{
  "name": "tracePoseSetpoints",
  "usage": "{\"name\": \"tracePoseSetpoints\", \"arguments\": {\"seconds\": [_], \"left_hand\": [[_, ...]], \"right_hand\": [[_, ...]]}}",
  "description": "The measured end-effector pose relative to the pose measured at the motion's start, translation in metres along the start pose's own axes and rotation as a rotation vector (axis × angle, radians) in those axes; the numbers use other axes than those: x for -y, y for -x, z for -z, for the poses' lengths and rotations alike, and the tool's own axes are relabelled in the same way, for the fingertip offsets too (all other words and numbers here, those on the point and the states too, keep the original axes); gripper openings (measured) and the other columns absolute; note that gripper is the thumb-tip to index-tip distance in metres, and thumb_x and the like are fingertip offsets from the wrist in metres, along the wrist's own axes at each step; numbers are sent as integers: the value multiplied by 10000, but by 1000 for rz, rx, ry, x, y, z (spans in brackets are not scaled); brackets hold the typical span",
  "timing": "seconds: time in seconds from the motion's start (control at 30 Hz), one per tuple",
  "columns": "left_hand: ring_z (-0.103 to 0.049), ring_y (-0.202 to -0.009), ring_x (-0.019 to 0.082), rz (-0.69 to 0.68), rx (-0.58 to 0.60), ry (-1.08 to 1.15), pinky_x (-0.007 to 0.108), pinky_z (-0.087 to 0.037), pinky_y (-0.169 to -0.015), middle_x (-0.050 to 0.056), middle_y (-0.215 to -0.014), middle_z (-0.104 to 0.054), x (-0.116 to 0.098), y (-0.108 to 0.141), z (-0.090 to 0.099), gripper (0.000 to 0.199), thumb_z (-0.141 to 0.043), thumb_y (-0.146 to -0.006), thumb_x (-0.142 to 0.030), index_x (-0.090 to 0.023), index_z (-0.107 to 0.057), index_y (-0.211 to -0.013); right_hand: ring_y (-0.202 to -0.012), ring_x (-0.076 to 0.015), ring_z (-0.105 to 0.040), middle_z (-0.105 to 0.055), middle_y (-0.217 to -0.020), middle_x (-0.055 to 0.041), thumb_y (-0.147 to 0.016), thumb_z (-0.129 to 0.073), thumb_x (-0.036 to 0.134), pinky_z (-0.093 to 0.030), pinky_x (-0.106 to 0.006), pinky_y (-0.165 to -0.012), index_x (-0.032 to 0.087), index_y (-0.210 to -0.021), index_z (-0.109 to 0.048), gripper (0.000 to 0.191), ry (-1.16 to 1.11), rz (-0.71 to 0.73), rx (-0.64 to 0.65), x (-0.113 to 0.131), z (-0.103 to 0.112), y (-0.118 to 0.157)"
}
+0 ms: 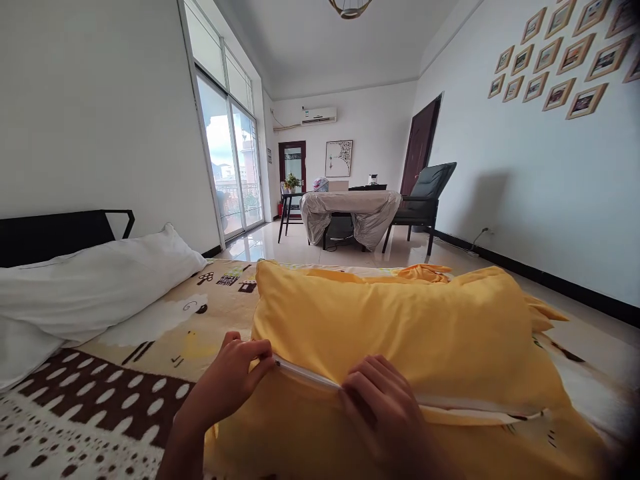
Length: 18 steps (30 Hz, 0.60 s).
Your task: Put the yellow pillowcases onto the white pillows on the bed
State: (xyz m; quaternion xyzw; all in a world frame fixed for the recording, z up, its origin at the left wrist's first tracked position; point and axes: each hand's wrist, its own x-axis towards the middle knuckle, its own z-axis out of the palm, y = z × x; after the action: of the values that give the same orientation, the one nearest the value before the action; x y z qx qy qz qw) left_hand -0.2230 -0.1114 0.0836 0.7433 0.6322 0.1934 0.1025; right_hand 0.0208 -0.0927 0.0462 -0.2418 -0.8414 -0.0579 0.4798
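Note:
A plump yellow pillow cover (pixel 390 320) lies across the bed in front of me, its long white zipper (pixel 307 375) running along the near side. At the zipper's left end, my left hand (pixel 235 373) pinches the edge of the cover between thumb and fingers. Farther right, my right hand (pixel 375 400) is closed on the zipper line, thumb below and fingers curled over it; whether it holds the slider is hidden. Between the hands the zipper looks joined. Right of my right hand, the cover's edges part and show a pale strip (pixel 470 415).
White pillows (pixel 100 287) rest at the left by a black headboard (pixel 55 237). A patterned bedsheet (pixel 165 353) spreads under the cover, with orange cloth (pixel 425 272) behind it. Beyond the bed stand a plastic-draped table (pixel 353 203) and a dark chair (pixel 425 193).

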Motion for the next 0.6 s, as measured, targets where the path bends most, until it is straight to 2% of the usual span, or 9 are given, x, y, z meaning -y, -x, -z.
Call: {"name": "tracePoseSetpoints", "arguments": {"seconds": [0.1,0.2,0.4,0.5,0.6], "left_hand": [[-502,-912,220,13,26,42,327,-367,-835,2,-820,-660,12,-3,3,290,-394,-904,-366,-238,-637,-809],[-522,-824,180,-64,15,46,342,-338,-881,-7,-819,-652,17,-7,3,277,-398,-904,-327,-222,-624,-782],[-527,-746,162,-147,-74,-74,336,-326,-809,-3,-731,-588,1,-17,-16,244,-362,-872,-178,-186,-469,-654],[-530,-751,165,-163,-73,-112,340,-317,-794,2,-719,-583,-5,-19,-23,227,-374,-835,-140,-183,-422,-618],[-524,-732,158,-151,-64,-100,342,-313,-793,-6,-700,-576,-3,-18,-22,212,-395,-815,-145,-181,-424,-609]], "right_hand": [[-638,-147,-448,-516,-669,-15,-841,-479,56,-330,-288,-599,186,-732,-480,170,7,-6,1,0,0,0],[-632,-147,-451,-512,-661,-12,-843,-478,61,-335,-287,-597,188,-732,-484,169,4,-7,-5,0,-1,0],[-640,-151,-449,-509,-667,-15,-845,-484,65,-331,-292,-597,192,-741,-474,165,0,-15,4,0,-3,1],[-627,-150,-438,-500,-654,-12,-844,-485,63,-328,-292,-593,192,-744,-477,164,9,-1,-10,1,-3,0],[-628,-148,-434,-502,-652,-13,-839,-489,58,-330,-287,-590,189,-741,-479,164,13,12,-21,0,-3,-1]]}}
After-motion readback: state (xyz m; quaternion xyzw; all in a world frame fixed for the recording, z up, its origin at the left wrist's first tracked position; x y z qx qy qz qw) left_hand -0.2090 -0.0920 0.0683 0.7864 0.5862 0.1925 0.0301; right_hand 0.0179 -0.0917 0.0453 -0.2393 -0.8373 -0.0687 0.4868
